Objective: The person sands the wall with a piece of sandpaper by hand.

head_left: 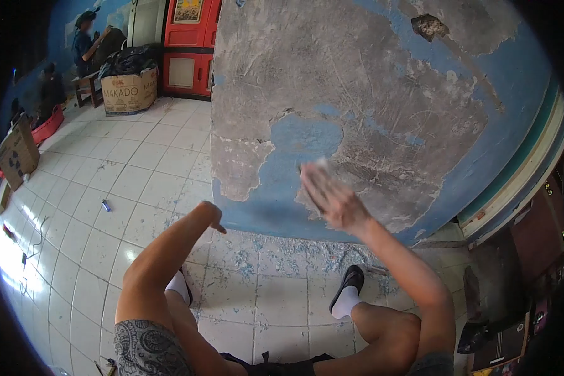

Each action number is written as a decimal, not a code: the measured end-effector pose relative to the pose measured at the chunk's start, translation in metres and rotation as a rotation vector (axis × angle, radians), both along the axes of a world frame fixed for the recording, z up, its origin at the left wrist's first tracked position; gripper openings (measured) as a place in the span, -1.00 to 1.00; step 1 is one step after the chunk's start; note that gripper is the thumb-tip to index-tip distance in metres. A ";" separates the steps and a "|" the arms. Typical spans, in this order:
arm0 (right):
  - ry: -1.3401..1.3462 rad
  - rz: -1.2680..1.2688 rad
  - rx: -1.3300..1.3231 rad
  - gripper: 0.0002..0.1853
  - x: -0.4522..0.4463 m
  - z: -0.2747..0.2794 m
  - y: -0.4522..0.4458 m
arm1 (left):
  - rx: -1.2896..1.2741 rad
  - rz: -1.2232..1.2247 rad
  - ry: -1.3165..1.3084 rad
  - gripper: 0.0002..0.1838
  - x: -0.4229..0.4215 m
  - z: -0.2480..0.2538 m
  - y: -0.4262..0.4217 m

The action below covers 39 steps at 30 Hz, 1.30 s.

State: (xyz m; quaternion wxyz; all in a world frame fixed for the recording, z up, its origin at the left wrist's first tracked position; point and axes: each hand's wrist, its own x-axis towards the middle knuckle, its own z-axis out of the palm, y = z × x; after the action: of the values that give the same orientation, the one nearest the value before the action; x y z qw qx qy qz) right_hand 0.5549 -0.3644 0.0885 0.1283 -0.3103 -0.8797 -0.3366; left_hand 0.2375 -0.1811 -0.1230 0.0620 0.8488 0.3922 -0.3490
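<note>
My right hand (337, 202) is raised against the lower wall (307, 135), over the edge between blue paint and bare grey plaster. It is blurred by motion, and its fingers are wrapped round a flat, pale-edged tool (321, 164) that I cannot make out clearly. My left hand (212, 216) hangs in front of the wall's lower left corner, bent down at the wrist, holding nothing visible; most of its fingers are hidden behind it. Flakes of blue paint (244, 257) lie on the floor along the wall's foot.
A cardboard box (130, 93) with black bags stands by a red cabinet (187, 69). A person (84, 47) is at the back left near a small bench (88, 91). A blue-and-white object (106, 205) lies on the tiles. Dark furniture (498, 348) stands at right.
</note>
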 end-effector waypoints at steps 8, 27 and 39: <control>-0.126 -0.364 0.203 -0.30 0.001 0.008 0.086 | -0.036 0.307 0.055 -0.11 -0.055 0.029 0.026; -0.227 -0.381 0.328 -0.27 0.022 -0.020 0.084 | 0.007 0.367 -0.141 -0.09 -0.090 0.052 0.041; -0.108 -0.284 0.179 -0.28 -0.011 0.016 0.075 | 0.344 0.300 -0.460 -0.09 -0.159 0.106 0.001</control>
State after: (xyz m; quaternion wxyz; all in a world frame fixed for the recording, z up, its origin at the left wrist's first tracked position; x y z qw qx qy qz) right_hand 0.5441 -0.2892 0.1043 0.0591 -0.4002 -0.7993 -0.4445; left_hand 0.0786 -0.1799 -0.0167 0.0553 0.8363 0.5418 -0.0634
